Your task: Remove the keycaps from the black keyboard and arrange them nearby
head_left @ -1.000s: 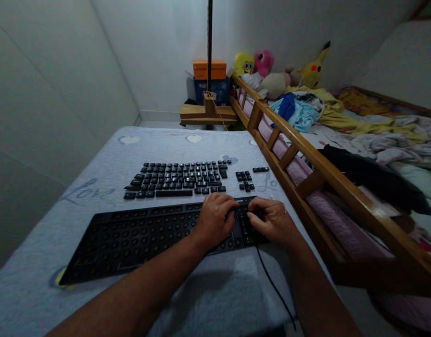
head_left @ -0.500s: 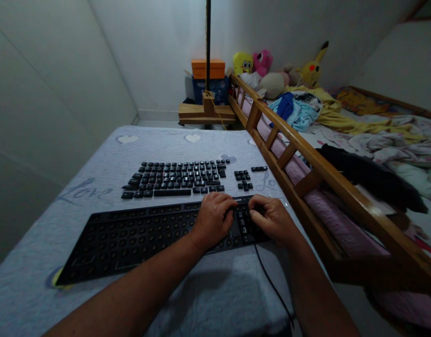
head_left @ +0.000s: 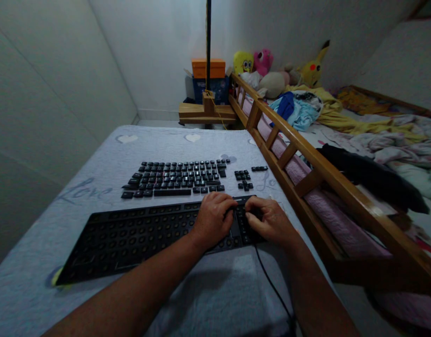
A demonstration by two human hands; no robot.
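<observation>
A black keyboard lies on a pale printed cloth; most of its keys are off, showing round sockets. The removed keycaps lie on the cloth behind it in keyboard order, with smaller groups to their right. My left hand rests on the keyboard's right part, fingers curled down. My right hand sits at the right end, fingertips pinched together over the few keys still fitted there. What either hand grips is hidden. A black cable runs from the keyboard toward me.
A wooden bed rail runs along the cloth's right edge, with rumpled bedding, clothes and plush toys beyond. At the back stand a wooden base with a dark pole and an orange box. A wall closes the left side.
Both hands stay at the keyboard's right end; the right hand has shifted slightly left, toward the left hand. The view has barely moved.
</observation>
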